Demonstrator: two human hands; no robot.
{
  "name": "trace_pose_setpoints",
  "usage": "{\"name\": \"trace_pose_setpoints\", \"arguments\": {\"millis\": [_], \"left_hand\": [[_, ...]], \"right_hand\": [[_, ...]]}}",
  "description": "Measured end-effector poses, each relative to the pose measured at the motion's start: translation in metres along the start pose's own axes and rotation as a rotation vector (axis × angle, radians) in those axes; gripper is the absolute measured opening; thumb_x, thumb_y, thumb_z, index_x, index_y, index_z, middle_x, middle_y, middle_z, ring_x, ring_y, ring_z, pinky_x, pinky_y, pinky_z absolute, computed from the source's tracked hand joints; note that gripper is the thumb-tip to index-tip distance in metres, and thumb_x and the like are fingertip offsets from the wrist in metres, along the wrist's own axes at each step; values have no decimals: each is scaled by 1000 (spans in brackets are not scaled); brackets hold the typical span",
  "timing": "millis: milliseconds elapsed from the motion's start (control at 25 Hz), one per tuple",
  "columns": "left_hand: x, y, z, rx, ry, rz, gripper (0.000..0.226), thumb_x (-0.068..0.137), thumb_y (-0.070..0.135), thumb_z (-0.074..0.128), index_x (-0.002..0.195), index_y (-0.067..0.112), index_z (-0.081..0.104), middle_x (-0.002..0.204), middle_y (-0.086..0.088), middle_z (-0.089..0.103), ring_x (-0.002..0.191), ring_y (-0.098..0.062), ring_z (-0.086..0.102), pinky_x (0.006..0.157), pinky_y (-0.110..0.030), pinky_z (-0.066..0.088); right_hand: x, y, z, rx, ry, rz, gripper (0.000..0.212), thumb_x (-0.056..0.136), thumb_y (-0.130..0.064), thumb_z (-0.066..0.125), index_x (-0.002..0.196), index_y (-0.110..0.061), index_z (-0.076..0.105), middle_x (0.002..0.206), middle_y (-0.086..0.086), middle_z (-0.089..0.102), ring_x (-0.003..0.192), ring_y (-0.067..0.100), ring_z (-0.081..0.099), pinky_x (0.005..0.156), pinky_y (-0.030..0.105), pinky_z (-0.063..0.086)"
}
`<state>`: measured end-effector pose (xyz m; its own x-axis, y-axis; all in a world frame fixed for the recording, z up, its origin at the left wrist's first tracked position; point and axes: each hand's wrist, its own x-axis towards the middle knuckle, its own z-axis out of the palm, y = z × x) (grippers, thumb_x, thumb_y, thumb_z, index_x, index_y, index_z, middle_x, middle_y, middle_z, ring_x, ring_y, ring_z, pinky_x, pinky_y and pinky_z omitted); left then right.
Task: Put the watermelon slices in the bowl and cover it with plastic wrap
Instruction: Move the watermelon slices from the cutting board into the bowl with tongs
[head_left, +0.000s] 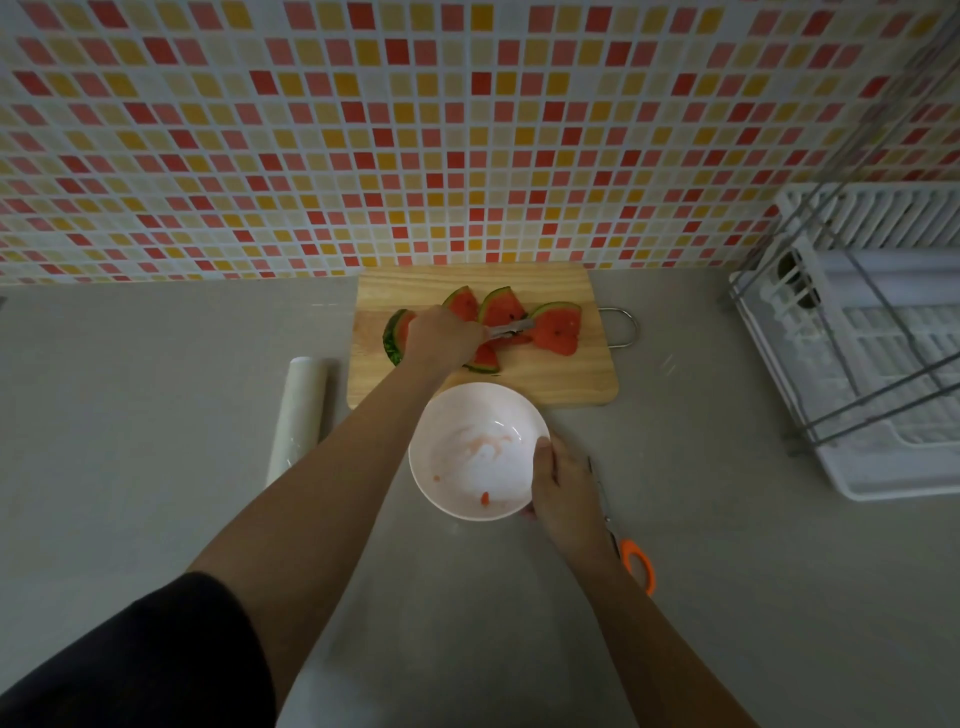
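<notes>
Left hand (441, 338) gripping tongs (511, 330) over watermelon slices (558, 330) just beyond white bowl (441, 415), steadied by right hand (558, 486).

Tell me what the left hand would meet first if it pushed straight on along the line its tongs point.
The left hand aims its tongs rightward across the cutting board. First in that line is probably the rightmost watermelon slice; the tips look at or nearly touching it, though depth is unclear.
</notes>
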<state>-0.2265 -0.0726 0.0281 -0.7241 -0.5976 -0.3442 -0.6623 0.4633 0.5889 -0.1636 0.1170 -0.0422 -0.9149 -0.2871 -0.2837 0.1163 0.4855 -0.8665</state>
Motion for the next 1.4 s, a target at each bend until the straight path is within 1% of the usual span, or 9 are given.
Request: {"name": "trace_pose_setpoints", "arguments": {"millis": [280, 400, 520, 640, 800, 1000, 1120, 1200, 1400], "left_hand": [[-14, -19, -13, -538, -13, 21, 18, 80, 20, 72, 65, 10, 69, 53, 1, 48, 46, -13, 38, 43, -20, 32], [-33, -58, -44, -642, -117, 102, 21, 83, 15, 68, 65, 5, 68, 54, -2, 49, 46, -14, 31, 40, -18, 24], [-58, -106, -77, -567, -221, 169, 18, 85, 13, 65, 74, 2, 74, 51, 3, 50, 49, -10, 37, 43, -17, 28], [-81, -132, -87, -370, -340, 194, 30, 87, 14, 63, 58, 15, 70, 48, 8, 43, 47, -6, 36, 46, -17, 29], [-88, -125, -72, -123, -261, 166, 19, 85, 22, 67, 75, 9, 76, 57, 3, 56, 58, -8, 48, 60, -24, 38], [-99, -95, -76, 221, -187, 267, 24, 88, 30, 61, 90, 13, 77, 79, 0, 68, 75, -14, 59, 63, -20, 45], [-111, -76, -80, 543, -128, 374, 38, 89, 37, 53, 83, 6, 75, 79, -11, 70, 75, -24, 63, 71, -36, 52], [-114, -68, -88, 675, -70, 401, 39, 90, 36, 50, 72, 7, 70, 71, -9, 67, 68, -24, 62, 63, -32, 48], [-84, -51, -88, 242, 115, 263, 31, 88, 34, 56, 68, 15, 69, 72, -14, 68, 68, -25, 61, 54, -22, 39]], "right_hand": [[2, 1, -1, 72, -13, 8, 29, 96, -42, 31, 93, -46, 59, 80, -15, 64, 72, 7, 64, 50, 35, 59], [4, 2, -1, 80, 9, 20, 33, 97, -44, 29, 89, -37, 61, 80, -11, 66, 74, 9, 65, 48, 34, 58], [5, 4, 0, 35, 51, -18, 41, 98, -41, 28, 80, -24, 61, 66, -11, 64, 65, 4, 64, 52, 23, 56], [6, 1, 0, 72, 100, 22, 49, 99, -39, 29, 67, -20, 59, 54, -11, 62, 55, -6, 60, 46, 11, 45], [8, 1, 1, 39, 62, 67, 51, 99, -42, 26, 91, -9, 64, 74, 3, 64, 74, 22, 66, 58, 39, 58], [9, 0, 2, -8, 50, 26, 51, 99, -42, 25, 97, -8, 64, 85, 11, 67, 82, 32, 66, 70, 52, 57], [7, 1, 3, -13, 68, 30, 46, 98, -42, 26, 88, -14, 62, 83, 9, 64, 77, 28, 66, 63, 48, 58], [6, 1, 3, -10, 62, 26, 40, 97, -44, 27, 81, -24, 58, 77, 4, 62, 67, 16, 64, 49, 35, 58], [7, 0, 1, -7, 41, 50, 36, 97, -45, 27, 86, -27, 57, 75, -8, 59, 69, 15, 65, 50, 43, 59]]}}
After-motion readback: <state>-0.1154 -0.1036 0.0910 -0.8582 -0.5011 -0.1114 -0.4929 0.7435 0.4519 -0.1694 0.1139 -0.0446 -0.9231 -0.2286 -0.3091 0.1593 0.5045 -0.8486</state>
